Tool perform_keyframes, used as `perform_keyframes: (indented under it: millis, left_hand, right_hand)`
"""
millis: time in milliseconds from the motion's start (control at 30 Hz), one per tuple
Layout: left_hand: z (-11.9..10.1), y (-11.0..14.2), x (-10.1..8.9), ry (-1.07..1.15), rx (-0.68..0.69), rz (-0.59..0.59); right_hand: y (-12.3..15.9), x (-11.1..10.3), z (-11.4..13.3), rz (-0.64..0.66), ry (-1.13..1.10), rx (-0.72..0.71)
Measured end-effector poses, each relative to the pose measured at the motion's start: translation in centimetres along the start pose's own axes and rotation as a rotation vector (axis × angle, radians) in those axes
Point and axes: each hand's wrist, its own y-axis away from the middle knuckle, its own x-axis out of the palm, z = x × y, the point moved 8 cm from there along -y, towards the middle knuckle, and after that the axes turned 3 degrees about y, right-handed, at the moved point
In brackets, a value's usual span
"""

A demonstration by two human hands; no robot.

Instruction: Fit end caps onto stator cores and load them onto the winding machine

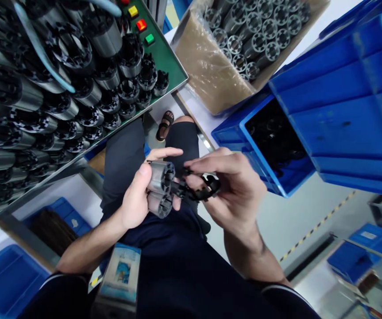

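Note:
My left hand (137,195) is closed around two grey metal cylinders (160,188) with slotted ends, held side by side above my lap. My right hand (235,184) pinches several black plastic ring parts (200,188) and holds them against the end of the upper cylinder. Both hands meet over my dark trousers, between the green table and the blue bins.
A green table (162,57) at upper left carries many grey cylinders with black caps (78,88) and coloured buttons. A lined cardboard box (210,66) holds bare cylinders. A blue bin (253,150) holds black parts beside stacked blue crates (343,102). More blue bins (8,274) sit on the floor.

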Motion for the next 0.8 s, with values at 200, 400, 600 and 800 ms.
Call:
perform_keyframes:
  millis: [200,400,600,800]
  left_hand:
    - [-0.8,1.4,-0.8,-0.113,0.038,0.008]
    - [-0.5,2.1,-1.7,-0.125,0.014,0.042]
    - [-0.4,2.4,-1.8,-0.179,-0.031,0.085]
    - [0.2,2.1,-2.2,-0.083,-0.116,0.084]
  right_hand:
    - [-0.7,2.3,-0.1,0.034,-0.028,-0.012]
    - [-0.7,2.4,0.6,0.054,-0.016,-0.052]
    - [-0.6,3.0,1.0,0.061,-0.036,-0.076]
    - [-0.3,2.9,1.4,0.099,0.042,-0.098]
